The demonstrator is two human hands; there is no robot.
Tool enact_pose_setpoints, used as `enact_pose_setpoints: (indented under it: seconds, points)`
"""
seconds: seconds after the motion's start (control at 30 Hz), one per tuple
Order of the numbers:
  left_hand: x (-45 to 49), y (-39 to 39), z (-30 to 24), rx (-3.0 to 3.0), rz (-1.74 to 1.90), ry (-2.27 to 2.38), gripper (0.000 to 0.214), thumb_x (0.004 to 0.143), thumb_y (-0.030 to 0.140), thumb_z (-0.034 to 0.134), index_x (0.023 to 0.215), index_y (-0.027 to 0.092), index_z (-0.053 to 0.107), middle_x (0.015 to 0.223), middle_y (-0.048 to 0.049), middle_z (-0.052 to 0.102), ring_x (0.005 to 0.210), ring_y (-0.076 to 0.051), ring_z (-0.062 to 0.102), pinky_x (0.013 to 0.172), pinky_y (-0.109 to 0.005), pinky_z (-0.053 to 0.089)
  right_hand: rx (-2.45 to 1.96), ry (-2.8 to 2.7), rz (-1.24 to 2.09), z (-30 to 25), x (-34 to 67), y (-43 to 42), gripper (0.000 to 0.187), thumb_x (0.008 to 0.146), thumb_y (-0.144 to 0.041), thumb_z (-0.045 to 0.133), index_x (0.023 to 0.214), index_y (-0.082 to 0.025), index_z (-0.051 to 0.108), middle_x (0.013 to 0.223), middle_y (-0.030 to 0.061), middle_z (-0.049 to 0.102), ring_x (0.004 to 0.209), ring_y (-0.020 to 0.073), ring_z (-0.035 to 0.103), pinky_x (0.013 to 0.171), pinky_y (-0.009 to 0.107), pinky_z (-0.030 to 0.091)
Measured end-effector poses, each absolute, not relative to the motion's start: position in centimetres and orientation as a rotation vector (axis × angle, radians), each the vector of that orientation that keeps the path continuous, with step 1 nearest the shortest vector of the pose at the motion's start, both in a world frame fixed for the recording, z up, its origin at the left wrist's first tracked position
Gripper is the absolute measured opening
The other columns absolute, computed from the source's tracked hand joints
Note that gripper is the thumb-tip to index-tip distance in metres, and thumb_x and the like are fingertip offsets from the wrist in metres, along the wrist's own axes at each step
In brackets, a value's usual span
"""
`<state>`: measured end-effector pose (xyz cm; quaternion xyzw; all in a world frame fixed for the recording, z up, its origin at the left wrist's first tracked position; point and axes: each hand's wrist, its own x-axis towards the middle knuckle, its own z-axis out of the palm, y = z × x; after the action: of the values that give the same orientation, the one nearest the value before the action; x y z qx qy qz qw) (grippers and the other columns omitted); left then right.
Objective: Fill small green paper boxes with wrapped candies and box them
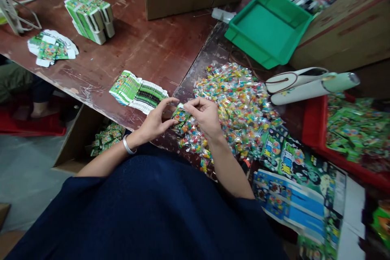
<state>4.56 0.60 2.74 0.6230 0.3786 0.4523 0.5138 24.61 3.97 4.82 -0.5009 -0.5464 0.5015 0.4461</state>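
Note:
A small green printed candy box (pixel 180 115) with a white flap is held over the table's front edge. The thumb and fingers of my left hand (pixel 155 122) grip it from the left side. My right hand (pixel 205 117) pinches at the box's top end with thumb and forefinger; whether a candy packet is also in that pinch I cannot make out. Just left of my hands lies a row of flattened green-and-white boxes (pixel 138 91). A wide heap of small clear packets of colourful candies (pixel 234 105) spreads beside and under my right hand.
Stacked boxes (pixel 89 16) and loose ones (pixel 51 47) lie to the left. A green tray (pixel 271 59) stands behind the heap. At right are a white strapped case (pixel 298 89), a red bin (pixel 315 130) of green packets and printed sheets (pixel 292 199). Below left, a carton (pixel 73 142) holds filled boxes.

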Motion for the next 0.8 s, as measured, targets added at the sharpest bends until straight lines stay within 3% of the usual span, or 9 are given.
enact_pose_setpoints:
  seconds: [0.1,0.27,0.4,0.5,0.63,0.8]
  points:
    - [4.5,0.6,3.0,1.467,1.061,0.868,0.057,0.09,0.023,0.076,0.144,0.026,0.055,0.11,-0.0058,0.067,0.094,-0.018,0.069,0.08,-0.031,0.063,-1.219,-1.415,1.2,5.0,24.5,3.9,0.023,0.081,-0.04,0.084,0.073,-0.023,0.071,0.076,-0.0003,0.072,0.069,0.0152,0.062,0.067,0.033,0.052]
    - [4.4,0.6,3.0,1.341,1.095,0.886,0.039,0.089,0.03,0.08,0.124,0.023,0.066,0.101,-0.0035,0.067,0.082,-0.014,0.067,0.068,-0.023,0.058,-1.111,-1.593,0.966,5.7,23.6,2.6,0.027,0.097,-0.04,0.068,0.076,-0.024,0.073,0.091,0.0033,0.077,0.089,0.0191,0.07,0.088,0.04,0.058]
    - [-0.2,-0.1,4.3,1.446,0.847,0.941,0.036,0.092,0.032,0.075,0.126,0.024,0.067,0.105,-0.0059,0.072,0.077,-0.014,0.069,0.066,-0.025,0.058,-1.079,-1.705,1.099,5.3,24.4,1.2,0.02,0.099,-0.043,0.067,0.108,-0.03,0.081,0.12,0.0063,0.077,0.109,0.022,0.072,0.091,0.042,0.062]
    - [-6.6,-1.3,6.2,1.632,0.462,0.995,0.029,0.093,0.031,0.071,0.122,0.025,0.073,0.096,-0.0051,0.077,0.075,-0.017,0.072,0.066,-0.026,0.057,-1.188,-1.618,1.235,4.1,26.2,0.9,0.042,0.094,-0.045,0.074,0.134,-0.032,0.071,0.123,0.0078,0.077,0.102,0.0212,0.074,0.08,0.037,0.064]
    - [-12.9,-1.0,7.1,1.694,0.258,1.193,0.033,0.083,0.039,0.08,0.114,0.029,0.079,0.106,-0.0052,0.081,0.091,-0.023,0.077,0.081,-0.031,0.058,-1.338,-1.551,1.208,2.4,27.4,1.8,0.032,0.093,-0.047,0.075,0.116,-0.025,0.078,0.107,0.008,0.08,0.092,0.022,0.074,0.075,0.037,0.063]
    - [-13.1,5.8,4.2,1.705,0.425,1.99,0.036,0.089,0.045,0.072,0.112,0.016,0.072,0.102,-0.0118,0.076,0.09,-0.025,0.067,0.084,-0.035,0.051,-1.283,-1.66,1.24,2.6,25.6,2.7,0.029,0.092,-0.044,0.074,0.112,-0.023,0.078,0.112,0.009,0.08,0.094,0.0227,0.076,0.079,0.038,0.063]
